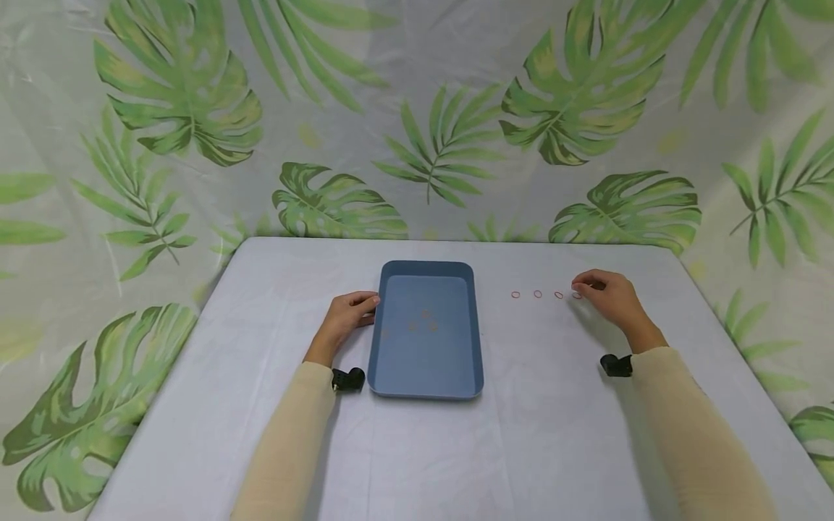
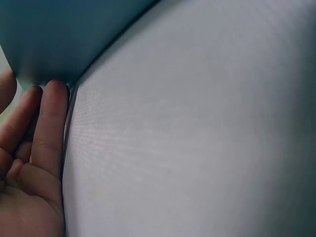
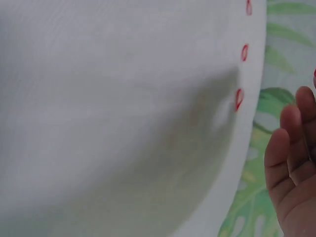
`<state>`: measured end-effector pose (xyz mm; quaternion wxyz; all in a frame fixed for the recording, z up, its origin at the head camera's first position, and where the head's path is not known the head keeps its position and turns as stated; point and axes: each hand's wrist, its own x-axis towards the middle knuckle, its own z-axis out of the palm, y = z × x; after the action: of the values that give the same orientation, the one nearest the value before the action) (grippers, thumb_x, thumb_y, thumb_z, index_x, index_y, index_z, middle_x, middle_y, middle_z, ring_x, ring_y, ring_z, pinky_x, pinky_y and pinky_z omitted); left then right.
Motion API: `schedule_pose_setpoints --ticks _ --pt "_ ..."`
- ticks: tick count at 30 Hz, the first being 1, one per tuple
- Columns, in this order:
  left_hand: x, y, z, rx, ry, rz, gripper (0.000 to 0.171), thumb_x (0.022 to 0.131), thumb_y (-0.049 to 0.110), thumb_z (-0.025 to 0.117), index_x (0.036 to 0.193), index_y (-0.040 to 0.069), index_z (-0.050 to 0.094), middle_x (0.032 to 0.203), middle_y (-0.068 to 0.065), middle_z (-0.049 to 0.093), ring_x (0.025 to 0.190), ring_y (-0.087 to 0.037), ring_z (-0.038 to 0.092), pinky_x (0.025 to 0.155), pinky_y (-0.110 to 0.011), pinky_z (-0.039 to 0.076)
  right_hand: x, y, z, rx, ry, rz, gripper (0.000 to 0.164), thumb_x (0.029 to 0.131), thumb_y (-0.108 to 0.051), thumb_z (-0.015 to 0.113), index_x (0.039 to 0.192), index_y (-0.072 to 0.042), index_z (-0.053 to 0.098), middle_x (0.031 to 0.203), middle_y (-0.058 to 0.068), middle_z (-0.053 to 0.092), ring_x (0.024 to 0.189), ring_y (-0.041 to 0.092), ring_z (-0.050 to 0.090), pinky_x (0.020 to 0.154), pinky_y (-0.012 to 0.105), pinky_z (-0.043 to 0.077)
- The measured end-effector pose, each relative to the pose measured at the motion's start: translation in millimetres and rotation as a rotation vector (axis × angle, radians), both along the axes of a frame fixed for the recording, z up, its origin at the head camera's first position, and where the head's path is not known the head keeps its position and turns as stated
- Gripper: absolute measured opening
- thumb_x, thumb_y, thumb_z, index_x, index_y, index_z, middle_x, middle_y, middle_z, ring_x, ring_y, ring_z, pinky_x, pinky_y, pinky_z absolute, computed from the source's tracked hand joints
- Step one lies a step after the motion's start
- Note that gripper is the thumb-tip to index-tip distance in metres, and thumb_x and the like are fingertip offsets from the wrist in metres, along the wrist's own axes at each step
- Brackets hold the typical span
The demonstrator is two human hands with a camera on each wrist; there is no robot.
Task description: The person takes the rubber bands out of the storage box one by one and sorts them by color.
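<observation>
My left hand (image 1: 347, 318) is at the left side of a blue rectangular tray (image 1: 426, 376), its fingertips against the wall. In the left wrist view its fingers (image 2: 50, 128) lie nearly straight along the tray's outer side. Several small yellowish-brown loops (image 1: 426, 314) lie in the tray. Right of it, small red rubber bands (image 1: 537, 294) sit in a row on the table. My right hand (image 1: 609, 297) hovers over the row's right end, pinching a red rubber band (image 3: 314, 76) between its fingertips. It is close above the nearest band (image 3: 239, 100).
A white cloth covers the table (image 1: 547, 434). Behind it hangs a leaf-patterned curtain (image 1: 449, 65), close to the table's far edge. A small black camera (image 1: 348, 380) is on my left wrist, another black camera (image 1: 615, 365) on my right.
</observation>
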<state>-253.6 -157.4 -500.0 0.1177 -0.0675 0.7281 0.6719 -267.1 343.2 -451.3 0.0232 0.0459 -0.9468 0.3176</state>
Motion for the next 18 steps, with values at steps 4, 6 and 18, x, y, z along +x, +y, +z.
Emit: schedule_pose_setpoints --ticks 4,6,18 --pt "-0.6 0.0 -0.2 -0.003 -0.006 0.001 0.036 0.098 0.022 0.065 0.130 0.004 0.065 0.130 -0.016 0.063 0.101 -0.010 0.066 0.091 -0.028 0.061 -1.3 10.9 -5.6 0.019 0.001 -0.033 0.034 0.102 -0.035 0.057 0.115 -0.006 0.070 0.113 0.020 0.069 0.092 0.020 0.059 0.071 0.028 0.048" --pt "-0.6 -0.5 -0.2 -0.002 -0.006 0.002 0.036 0.098 0.022 0.065 0.130 0.005 0.065 0.130 -0.016 0.063 0.101 -0.011 0.066 0.092 -0.028 0.061 -3.6 15.8 -8.3 0.033 0.006 -0.045 0.035 0.102 -0.034 0.056 0.115 -0.005 0.070 0.114 0.022 0.069 0.097 0.028 0.060 0.071 0.029 0.048" --pt "0.1 0.2 0.3 0.005 -0.004 0.004 0.037 0.098 0.022 0.065 0.129 0.003 0.065 0.128 -0.015 0.064 0.098 -0.008 0.067 0.092 -0.028 0.061 -13.2 37.1 -19.4 0.069 -0.108 -0.175 0.037 0.102 -0.031 0.052 0.114 0.000 0.068 0.119 0.028 0.064 0.104 0.040 0.058 0.073 0.039 0.050"
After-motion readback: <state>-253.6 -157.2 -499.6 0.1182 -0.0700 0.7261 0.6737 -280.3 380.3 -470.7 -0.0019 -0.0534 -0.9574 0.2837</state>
